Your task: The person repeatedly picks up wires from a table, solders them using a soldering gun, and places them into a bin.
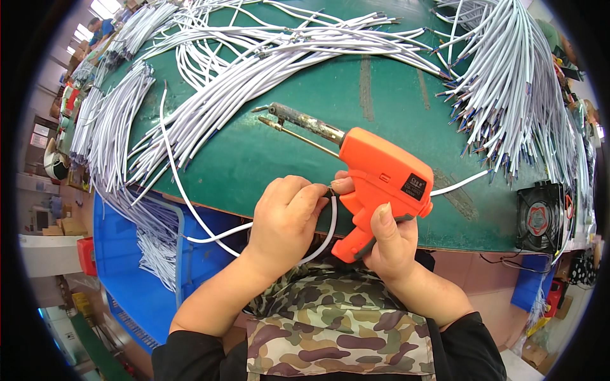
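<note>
My right hand (394, 246) is wrapped round the handle of an orange soldering gun (381, 168). Its metal tip and thin feed tube point to the upper left, above the table. My left hand (283, 219) is closed in a pinch on the end of a white cable (333, 219), just left of the gun's grip. That cable curves down below my left hand. A fingertip of my right hand also reaches close to the pinched end; the fingers hide most of the joint there. Another white cable (180, 181) runs past my left wrist.
Long white cables (216, 105) lie across the green table (292, 165). Thick bundles (508, 82) hang at the right, with more (117, 130) at the left. A small black fan (537, 219) stands on the right edge. Below the left edge is a blue bin (121, 254) holding cables.
</note>
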`<state>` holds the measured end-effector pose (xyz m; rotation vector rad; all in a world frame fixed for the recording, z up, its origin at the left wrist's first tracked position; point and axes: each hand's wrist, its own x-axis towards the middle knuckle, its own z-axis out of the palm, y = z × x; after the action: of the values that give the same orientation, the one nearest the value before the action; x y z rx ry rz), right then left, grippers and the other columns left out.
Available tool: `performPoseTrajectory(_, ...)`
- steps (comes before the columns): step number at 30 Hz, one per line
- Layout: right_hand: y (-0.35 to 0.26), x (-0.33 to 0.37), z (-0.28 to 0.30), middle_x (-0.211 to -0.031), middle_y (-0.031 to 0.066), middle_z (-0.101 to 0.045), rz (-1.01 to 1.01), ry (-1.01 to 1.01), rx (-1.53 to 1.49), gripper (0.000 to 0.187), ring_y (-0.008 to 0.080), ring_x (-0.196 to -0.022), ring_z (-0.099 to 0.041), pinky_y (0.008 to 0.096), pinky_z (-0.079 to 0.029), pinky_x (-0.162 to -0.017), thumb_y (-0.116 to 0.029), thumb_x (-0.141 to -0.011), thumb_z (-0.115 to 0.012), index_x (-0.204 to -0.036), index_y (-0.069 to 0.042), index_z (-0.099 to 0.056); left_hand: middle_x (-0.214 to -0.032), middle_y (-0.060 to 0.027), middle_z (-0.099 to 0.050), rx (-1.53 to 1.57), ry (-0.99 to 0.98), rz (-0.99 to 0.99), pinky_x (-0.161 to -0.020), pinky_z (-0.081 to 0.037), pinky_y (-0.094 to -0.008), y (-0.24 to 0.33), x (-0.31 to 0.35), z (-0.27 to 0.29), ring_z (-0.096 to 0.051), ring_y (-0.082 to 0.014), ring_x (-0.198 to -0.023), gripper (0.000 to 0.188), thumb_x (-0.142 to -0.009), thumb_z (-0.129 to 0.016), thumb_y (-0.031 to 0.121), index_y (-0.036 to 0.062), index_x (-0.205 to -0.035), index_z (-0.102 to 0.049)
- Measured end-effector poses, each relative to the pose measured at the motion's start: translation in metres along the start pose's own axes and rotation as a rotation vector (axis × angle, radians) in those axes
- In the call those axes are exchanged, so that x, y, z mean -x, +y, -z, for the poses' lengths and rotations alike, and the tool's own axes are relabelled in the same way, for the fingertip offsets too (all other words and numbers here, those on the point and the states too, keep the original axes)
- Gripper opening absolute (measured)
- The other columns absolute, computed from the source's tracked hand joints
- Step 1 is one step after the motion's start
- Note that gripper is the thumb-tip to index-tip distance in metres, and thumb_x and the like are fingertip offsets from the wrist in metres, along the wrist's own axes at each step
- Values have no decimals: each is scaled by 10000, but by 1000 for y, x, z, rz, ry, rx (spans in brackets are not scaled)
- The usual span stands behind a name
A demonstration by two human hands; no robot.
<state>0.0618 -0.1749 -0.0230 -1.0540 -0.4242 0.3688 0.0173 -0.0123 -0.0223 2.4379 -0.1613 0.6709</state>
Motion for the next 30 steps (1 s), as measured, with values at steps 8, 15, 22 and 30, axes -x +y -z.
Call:
performPoseTrajectory(8, 0, -1, 1, -1193, 164, -608, -26, 13, 18, 542, 278, -1184, -543, 439, -410, -1037, -398, -967, -542, -1284, 37, -485, -811, -118, -574, 108, -151, 23, -650, -459, -404, -7, -9, 13, -571, -315, -745, 171, -745, -657, -60, 6, -901, -632)
performPoseTrajectory(15, -3, -2, -1, -1196, 169, -607, -19, 5, 34, 564, 277, -1188, -540, 440, -406, -1041, -404, -965, -544, -1306, 37, -466, -819, -127, -578, 182, -205, 2, -675, -468, -411, -15, -14, 17, -575, -329, -763, 181, -749, -638, -63, 3, -917, -642)
performPoseTrajectory(22, -4, -2, -2, -1207, 167, -601, -23, -5, 23, 566, 277, -1181, -544, 442, -409, -1038, -398, -963, -549, -1314, 38, -458, -844, -94, -576, 155, -224, -84, -677, -469, -365, -23, -12, 16, -571, -273, -776, 314, -727, -652, -88, 22, -1019, -685)
performPoseTrajectory(30, -5, 2, 6, -1204, 170, -599, 4, -2, 31, 576, 283, -1167, -554, 446, -425, -1023, -404, -966, -539, -1317, 43, -446, -867, -91, -582, 45, -154, -183, -667, -469, -367, -21, -7, 14, -570, -277, -767, 294, -685, -644, -88, 22, -957, -652)
